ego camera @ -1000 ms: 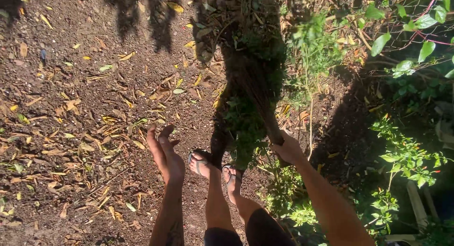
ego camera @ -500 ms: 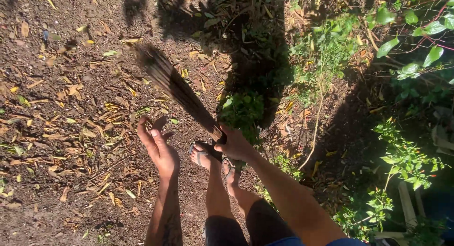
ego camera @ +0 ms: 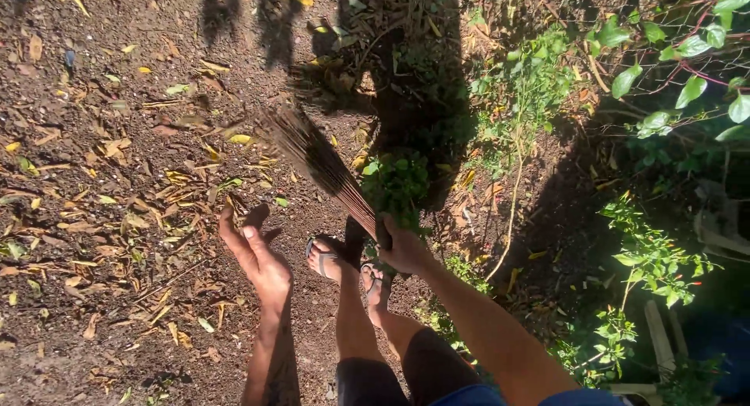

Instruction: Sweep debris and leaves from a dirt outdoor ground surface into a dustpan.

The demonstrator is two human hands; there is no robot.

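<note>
The right hand (ego camera: 402, 246) is closed tight around the bound end of a stick broom (ego camera: 324, 168), whose bristles fan out up and to the left of the hand, over the dry leaves (ego camera: 133, 219). The left hand (ego camera: 254, 258) hangs free just left of the broom's grip, fingers stretched and loosely apart, holding nothing. Sweeping well here likely means short, low strokes, brushing leaves away from the sandalled feet (ego camera: 348, 269) below the grip and clear of the green plants (ego camera: 398, 179) right of it.

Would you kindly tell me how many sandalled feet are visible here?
2: the left foot on bare soil, the right foot beside it, below the broom. None seem hidden.
</note>
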